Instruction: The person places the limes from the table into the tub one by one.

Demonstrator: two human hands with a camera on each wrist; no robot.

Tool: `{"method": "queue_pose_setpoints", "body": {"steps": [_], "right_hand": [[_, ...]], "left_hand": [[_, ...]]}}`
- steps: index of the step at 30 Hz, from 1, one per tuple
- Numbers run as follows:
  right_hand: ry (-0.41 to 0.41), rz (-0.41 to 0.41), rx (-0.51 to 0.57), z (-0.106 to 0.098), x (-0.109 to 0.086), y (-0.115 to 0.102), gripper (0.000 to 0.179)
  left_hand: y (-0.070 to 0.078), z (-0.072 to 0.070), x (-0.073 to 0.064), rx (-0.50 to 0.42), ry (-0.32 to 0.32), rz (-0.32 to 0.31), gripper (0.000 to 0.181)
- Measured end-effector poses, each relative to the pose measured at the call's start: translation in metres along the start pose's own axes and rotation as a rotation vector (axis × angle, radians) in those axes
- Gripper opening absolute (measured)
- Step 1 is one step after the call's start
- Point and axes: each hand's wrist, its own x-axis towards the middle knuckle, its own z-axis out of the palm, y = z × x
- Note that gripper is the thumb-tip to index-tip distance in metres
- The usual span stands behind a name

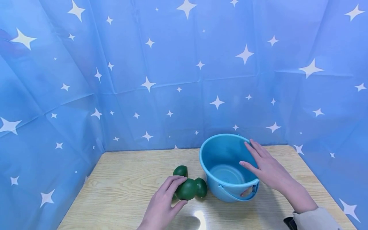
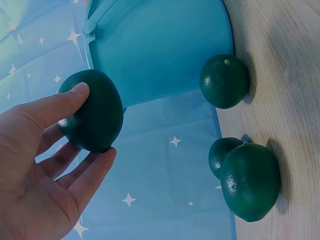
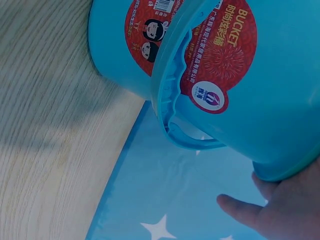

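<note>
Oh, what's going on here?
A person's left hand is holding up a green, lime-like fruit beside a blue bucket. Their right hand rests at the bucket's rim. Three more green fruits lie on the wooden table, near the bucket.
</note>
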Motion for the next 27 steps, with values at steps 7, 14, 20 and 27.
{"method": "queue_pose_setpoints", "body": {"steps": [7, 14, 20, 27], "right_hand": [[0.0, 0.001, 0.003, 0.0001, 0.0, -0.0001, 0.085], [-0.001, 0.002, 0.001, 0.0002, 0.0006, 0.0001, 0.084], [-0.001, 0.002, 0.0, -0.0001, 0.0008, 0.0, 0.084], [-0.005, 0.003, 0.005, 0.0, 0.0007, 0.0002, 0.083]], "left_hand": [[0.0023, -0.0012, 0.0018, -0.002, -0.007, -0.005, 0.063], [0.0035, -0.0006, 0.0031, -0.01, -0.002, 0.002, 0.064], [0.0051, -0.0011, 0.0046, -0.019, -0.006, -0.009, 0.063], [0.0066, -0.0016, 0.0063, -0.023, -0.025, -0.023, 0.063]]}}
